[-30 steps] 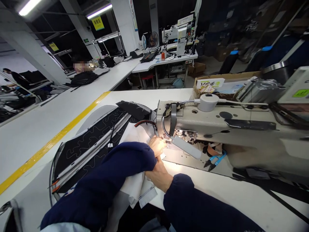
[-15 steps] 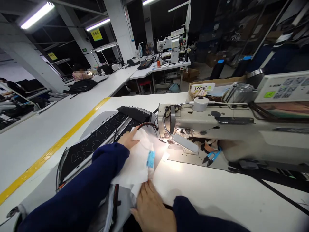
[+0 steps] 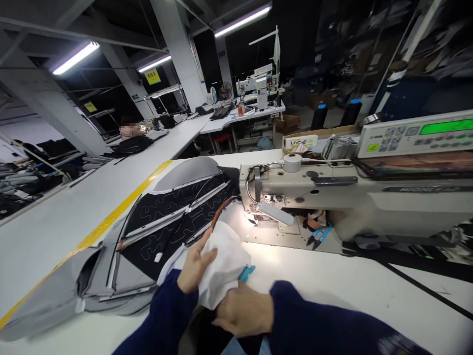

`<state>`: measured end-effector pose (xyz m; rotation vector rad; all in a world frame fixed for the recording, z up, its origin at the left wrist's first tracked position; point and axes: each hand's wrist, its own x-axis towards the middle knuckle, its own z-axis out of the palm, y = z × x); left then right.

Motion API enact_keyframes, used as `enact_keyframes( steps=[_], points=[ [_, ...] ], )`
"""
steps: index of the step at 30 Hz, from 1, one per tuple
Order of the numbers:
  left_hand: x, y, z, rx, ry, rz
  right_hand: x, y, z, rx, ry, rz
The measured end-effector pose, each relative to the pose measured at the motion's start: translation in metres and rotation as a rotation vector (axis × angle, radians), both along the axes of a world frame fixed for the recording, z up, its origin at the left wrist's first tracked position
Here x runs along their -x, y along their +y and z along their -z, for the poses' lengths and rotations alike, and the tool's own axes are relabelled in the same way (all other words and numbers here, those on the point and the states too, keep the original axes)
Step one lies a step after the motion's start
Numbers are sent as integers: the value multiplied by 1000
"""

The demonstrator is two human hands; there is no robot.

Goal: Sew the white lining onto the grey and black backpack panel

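My left hand [image 3: 194,266] grips the left side of a bunched white fabric piece [image 3: 227,261], thumb on top. My right hand [image 3: 242,313] is closed on the lower edge of the same white piece, beside a small blue tag [image 3: 247,272]. The white piece joins a black quilted garment with grey panels and white zip strips [image 3: 162,224] that spreads to the left over the white table [image 3: 332,281]. Just behind the fabric stands the sewing machine [image 3: 332,195], its lamp lighting the needle area [image 3: 258,217].
Blue-handled snips [image 3: 318,235] lie under the machine arm. A control panel with a green display [image 3: 417,134] sits on the machine's right. A yellow stripe [image 3: 121,209] runs along the table at left. Another person [image 3: 127,130] sits at a far table; a second sewing station [image 3: 254,93] stands behind.
The white piece came away from the needle area toward me. Both hands moved back from the machine and now bunch it; the garment lies spread wider to the left.
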<state>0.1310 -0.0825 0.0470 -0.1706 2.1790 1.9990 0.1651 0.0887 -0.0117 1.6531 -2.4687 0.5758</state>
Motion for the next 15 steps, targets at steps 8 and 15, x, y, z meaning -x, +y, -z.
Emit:
enact_keyframes(
  steps=[8, 15],
  points=[
    [-22, 0, -3, 721, 168, 305, 73, 62, 5, 248, -6, 480],
    [31, 54, -73, 1742, 370, 687, 82, 44, 21, -100, 85, 392]
  ],
)
